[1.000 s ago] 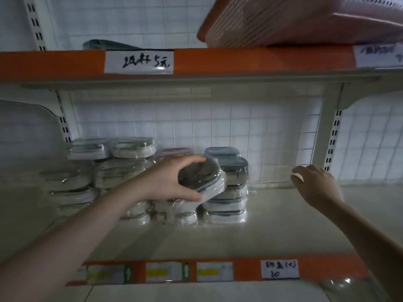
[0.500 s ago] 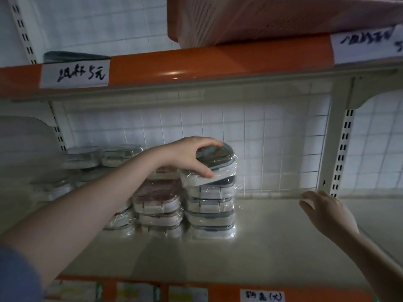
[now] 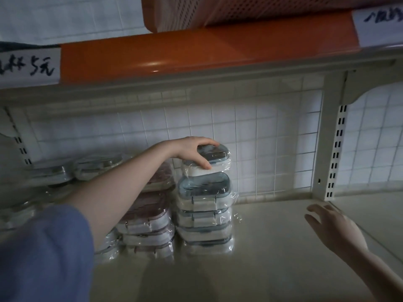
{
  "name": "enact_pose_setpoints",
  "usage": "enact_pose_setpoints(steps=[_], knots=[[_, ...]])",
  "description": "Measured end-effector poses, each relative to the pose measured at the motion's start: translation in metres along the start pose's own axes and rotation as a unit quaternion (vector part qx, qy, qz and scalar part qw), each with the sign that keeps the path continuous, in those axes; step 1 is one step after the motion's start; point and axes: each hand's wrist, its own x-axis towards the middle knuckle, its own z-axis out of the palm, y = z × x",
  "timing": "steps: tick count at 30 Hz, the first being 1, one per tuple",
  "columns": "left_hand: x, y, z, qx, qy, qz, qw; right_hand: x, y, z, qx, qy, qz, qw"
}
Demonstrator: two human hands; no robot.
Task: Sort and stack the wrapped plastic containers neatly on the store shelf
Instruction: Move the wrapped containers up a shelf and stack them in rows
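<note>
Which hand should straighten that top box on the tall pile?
The left hand. It already grips the top container on the blue-lidded stack. The right hand hovers open over the bare shelf, well away.

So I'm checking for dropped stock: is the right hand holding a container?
No, the right hand hovers open over the bare shelf; only the left hand grips a wrapped container.

Top container point(image 3: 212, 159) on right stack point(image 3: 204, 214), near shelf point(image 3: 272, 247) back edge, under left hand point(image 3: 194, 152). Second stack point(image 3: 148, 221) touching its left side. Further containers point(image 3: 96, 167) toward shelf left end. Right hand point(image 3: 333, 227) over shelf right part, well apart from stacks.
</note>
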Motion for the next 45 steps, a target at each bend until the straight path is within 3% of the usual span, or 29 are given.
enact_pose_setpoints(steps=[7,19,30,39,45], knots=[[0.024,-0.016,-0.003,0.006,-0.047,-0.019,0.999,0.002,0.006,-0.001,-0.012,0.006,0.017,1.000],[0.023,-0.020,-0.001,0.056,-0.052,-0.013,0.997,0.005,0.005,0.005,-0.010,0.011,0.012,1.000],[-0.005,0.000,0.022,0.126,0.119,-0.043,0.984,-0.005,0.000,-0.009,-0.028,-0.017,-0.009,0.999],[-0.071,0.049,0.049,0.155,0.278,-0.140,0.938,-0.022,0.005,-0.032,-0.028,0.018,-0.053,0.998],[-0.124,0.082,0.098,0.146,0.322,-0.174,0.919,-0.045,0.013,-0.033,-0.017,0.033,-0.079,0.996]])
